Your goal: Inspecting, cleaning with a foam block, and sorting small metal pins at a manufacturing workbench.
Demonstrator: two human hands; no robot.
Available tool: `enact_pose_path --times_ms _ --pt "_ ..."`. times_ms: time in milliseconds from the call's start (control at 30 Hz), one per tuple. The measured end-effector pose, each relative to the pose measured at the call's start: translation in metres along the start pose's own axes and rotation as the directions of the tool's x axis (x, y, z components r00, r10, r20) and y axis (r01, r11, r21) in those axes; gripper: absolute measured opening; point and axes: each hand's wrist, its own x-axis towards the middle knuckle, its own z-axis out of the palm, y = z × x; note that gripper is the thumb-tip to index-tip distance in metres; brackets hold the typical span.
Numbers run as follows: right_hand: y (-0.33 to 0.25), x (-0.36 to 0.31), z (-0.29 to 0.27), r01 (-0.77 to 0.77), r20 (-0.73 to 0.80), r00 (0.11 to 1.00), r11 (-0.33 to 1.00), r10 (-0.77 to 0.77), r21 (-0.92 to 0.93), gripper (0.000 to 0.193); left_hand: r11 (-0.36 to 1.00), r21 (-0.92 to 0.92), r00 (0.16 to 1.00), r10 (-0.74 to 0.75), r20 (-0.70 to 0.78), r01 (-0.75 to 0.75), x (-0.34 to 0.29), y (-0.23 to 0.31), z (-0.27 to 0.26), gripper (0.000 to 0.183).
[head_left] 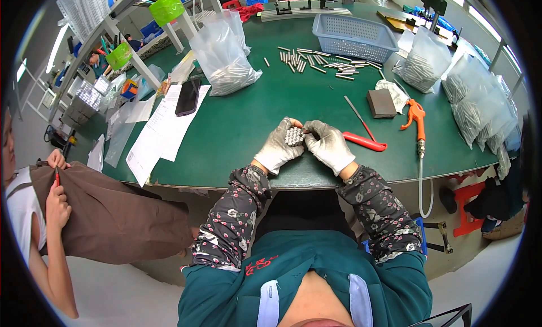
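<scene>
1. Bundle of metal rods (pixel 294 136): on the person's side of the blue basket (pixel 353 34), to its left, near the surface's front edge. Round ends point up toward the head; long axis runs roughly along the line of sight, length foreshortened.
2. Surface (pixel 243 123), green: front edge just on the person's side of the bundle; open stretch runs from the bundle toward the basket, as far as the loose rods (pixel 293 60) lying just before the basket.
3. To the right, on the person's side of the basket: brown block (pixel 381 104), orange air gun (pixel 416 121), red-handled tool (pixel 366 141).
4. Left hand (pixel 280 145), gloved: curled around the bundle's left side, gripping it.
5. Right hand (pixel 329 146), gloved: fingers bent, tips at the bundle's right side; cannot tell whether they grip.
6. Patterned sleeves (pixel 231 219): forearms angle inward across the front edge, wrists apart, hands meeting at the bundle.
</scene>
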Motion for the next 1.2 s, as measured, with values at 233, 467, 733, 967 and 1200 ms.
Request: enact_pose_path --times_ms 233,467,733,967,1200 --pt "-0.0013 0.0014 0.0013 0.001 0.027 1.0 1.0 -0.001 -0.022 0.018 0.999 -0.024 1.0 0.029 -0.008 -0.03 -0.0021 0.004 -0.0012 0.051" --pt "-0.002 0.0015 0.0025 0.019 0.037 0.999 1.0 -0.019 -0.002 0.016 0.985 -0.169 0.999 -0.012 0.043 0.019 -0.004 0.0063 -0.0035 0.054" --pt "-0.0012 0.0023 0.0017 0.008 0.068 0.998 1.0 -0.007 -0.018 0.018 0.979 -0.197 0.995 -0.038 0.094 0.056 -0.0033 0.0046 -0.0067 0.058" --pt "0.0021 0.0021 0.0031 0.011 0.057 0.998 1.0 -0.011 -0.016 0.019 0.987 -0.158 1.0 0.016 0.025 -0.012 -0.0021 0.0025 -0.004 0.054" --pt "-0.007 0.0053 -0.0061 0.115 -0.075 0.989 0.983 -0.127 -0.145 0.015 0.985 -0.157 0.995 -0.053 0.087 0.066 -0.0014 0.0019 -0.0054 0.057"
